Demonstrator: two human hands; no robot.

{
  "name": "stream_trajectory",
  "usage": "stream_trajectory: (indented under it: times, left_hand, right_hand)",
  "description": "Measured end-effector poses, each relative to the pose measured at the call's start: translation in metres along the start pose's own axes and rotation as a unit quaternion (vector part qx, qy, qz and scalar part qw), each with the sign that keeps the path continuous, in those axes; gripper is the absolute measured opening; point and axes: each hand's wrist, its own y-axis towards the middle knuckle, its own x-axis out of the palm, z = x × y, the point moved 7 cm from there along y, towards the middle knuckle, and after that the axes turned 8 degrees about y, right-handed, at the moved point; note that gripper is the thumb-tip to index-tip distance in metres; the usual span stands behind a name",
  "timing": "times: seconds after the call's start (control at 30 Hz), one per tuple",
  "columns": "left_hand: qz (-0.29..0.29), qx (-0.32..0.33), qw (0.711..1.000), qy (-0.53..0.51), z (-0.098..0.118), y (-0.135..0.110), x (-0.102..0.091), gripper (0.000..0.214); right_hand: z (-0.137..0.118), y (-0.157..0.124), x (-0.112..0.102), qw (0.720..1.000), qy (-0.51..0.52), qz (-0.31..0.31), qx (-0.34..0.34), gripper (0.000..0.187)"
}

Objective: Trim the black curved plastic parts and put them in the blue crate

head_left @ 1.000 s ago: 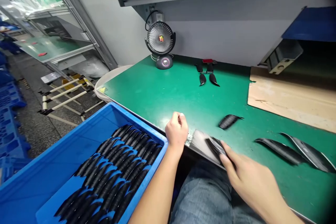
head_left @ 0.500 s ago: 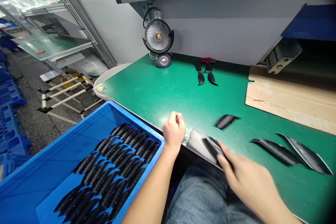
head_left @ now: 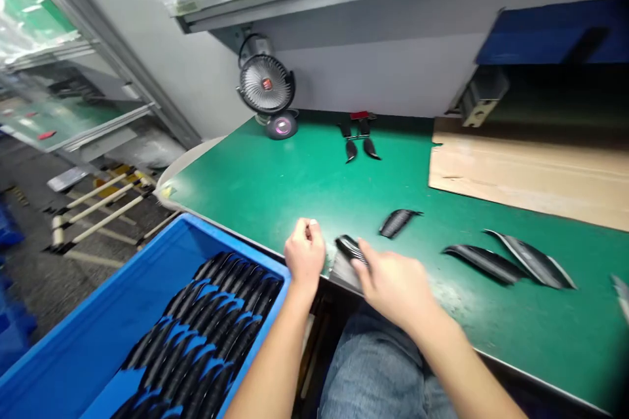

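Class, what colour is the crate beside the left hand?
The plastic crate is bright blue, best seen in the head view.

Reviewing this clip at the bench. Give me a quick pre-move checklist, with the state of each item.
1. Right hand has the ribbed black part: ok, its fingers are on it at the mat's edge.
2. Left hand empty: cannot tell, it is curled shut.
3. Black parts in the blue crate in rows: ok.
4. Second ribbed black part on the green mat apart from the hands: ok.
5. Two long black parts not touching: cannot tell, they lie very close.
6. Fan away from the hands: ok, at the mat's back.
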Motion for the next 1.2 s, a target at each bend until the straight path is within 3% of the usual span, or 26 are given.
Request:
stream_trajectory:
  times: [0.1, 0.2, 0.33, 0.43, 0.5, 0.63, 0.77, 0.83, 0.93, 1.03, 1.13, 1.2]
  left_hand:
    - [0.0, 0.018, 1.0, -0.014, 0.004, 0.006, -0.004, 0.024]
    - [-0.012, 0.075, 0.996, -0.045, 0.025, 0.01, -0.011, 0.024]
    - [-0.067, 0.212, 0.972, -0.069, 0.091, 0.004, -0.013, 0.029]
    - [-0.154, 0.306, 0.938, -0.05, 0.144, -0.008, 0.009, 0.031]
    - [-0.204, 0.335, 0.92, -0.026, 0.164, -0.014, 0.029, 0.033]
    - [-0.273, 0.364, 0.891, 0.009, 0.171, -0.031, 0.055, 0.034]
    - [-0.294, 0.374, 0.879, 0.025, 0.165, -0.047, 0.051, 0.036]
    - [-0.279, 0.375, 0.883, 0.04, 0.166, -0.05, 0.043, 0.034]
    - [-0.233, 0.384, 0.891, 0.072, 0.177, -0.051, 0.03, 0.03]
    - [-0.222, 0.417, 0.874, 0.114, 0.191, -0.054, 0.028, 0.029]
    - [-0.229, 0.443, 0.849, 0.175, 0.196, -0.056, 0.036, 0.027]
    - [-0.228, 0.436, 0.849, 0.192, 0.197, -0.053, 0.047, 0.023]
  right_hand:
    - [0.004, 0.001, -0.018, 1.0, 0.023, 0.006, -0.013, 0.04]
    - [0.048, -0.028, -0.036, 0.997, 0.018, 0.054, 0.054, 0.042]
    - [0.095, -0.054, -0.051, 0.988, -0.008, 0.099, 0.115, 0.04]
    - [0.099, -0.044, -0.063, 0.988, -0.005, 0.124, 0.093, 0.034]
    - [0.097, -0.034, -0.066, 0.988, -0.007, 0.135, 0.075, 0.027]
    - [0.091, -0.018, -0.058, 0.989, 0.001, 0.142, 0.034, 0.028]
    - [0.096, -0.021, -0.057, 0.987, 0.015, 0.16, 0.025, 0.031]
    - [0.113, -0.033, -0.063, 0.982, 0.02, 0.178, 0.053, 0.034]
    - [0.159, -0.055, -0.077, 0.965, 0.016, 0.21, 0.155, 0.032]
    - [0.195, -0.064, -0.088, 0.952, 0.002, 0.205, 0.229, 0.027]
    - [0.204, -0.06, -0.097, 0.954, -0.009, 0.174, 0.246, 0.017]
    - [0.208, -0.056, -0.101, 0.957, -0.011, 0.15, 0.247, 0.014]
